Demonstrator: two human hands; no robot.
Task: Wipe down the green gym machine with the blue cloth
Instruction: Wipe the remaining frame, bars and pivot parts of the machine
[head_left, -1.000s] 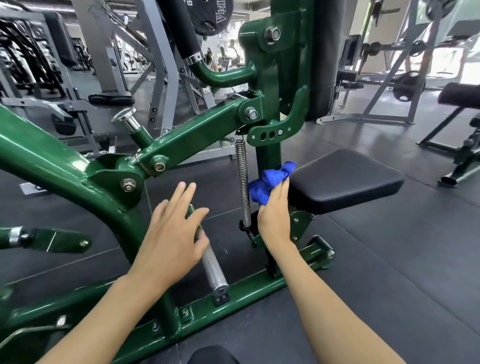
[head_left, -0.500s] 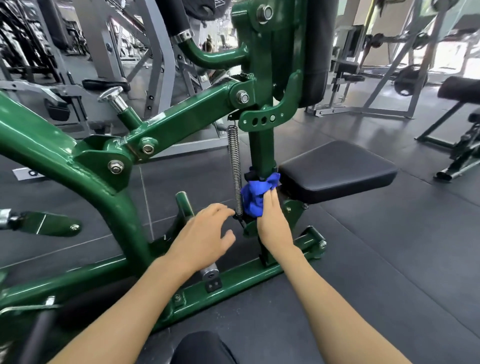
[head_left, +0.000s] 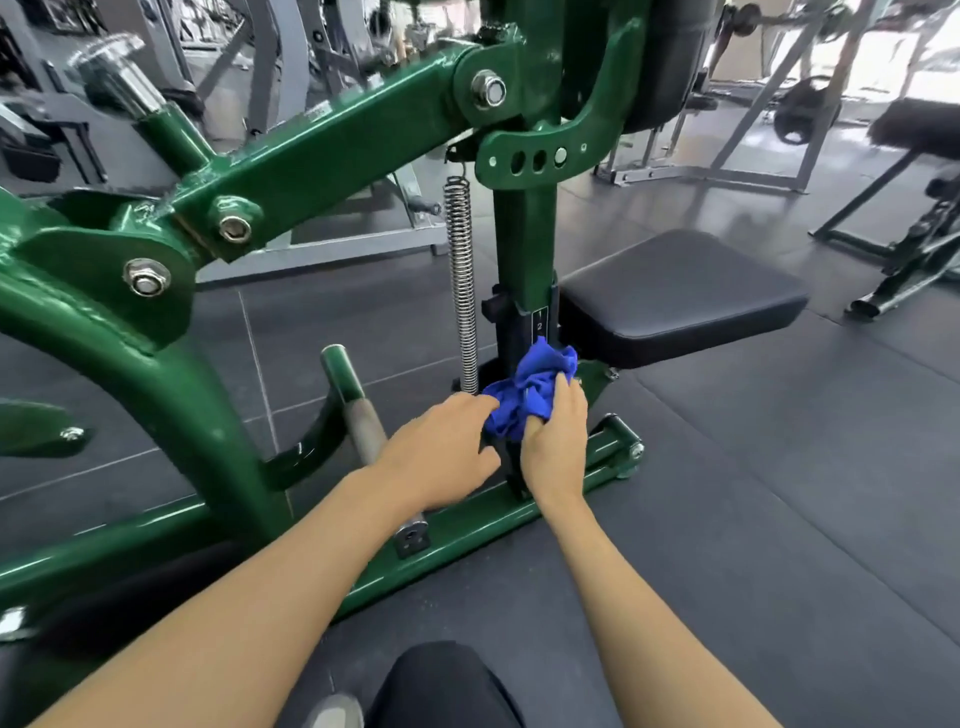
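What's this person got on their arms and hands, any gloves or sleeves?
Nothing worn that shows. The left hand and right hand are bare, with no gloves, rings or watch visible. The left forearm and right forearm are uncovered to the picture's edge.

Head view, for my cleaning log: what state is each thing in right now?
blue cloth: bunched, pressed low against the seat post.
right hand: grips the cloth.
left hand: touches the cloth's edge.
spring: upright, coils closed.
seat pad: bare, level.
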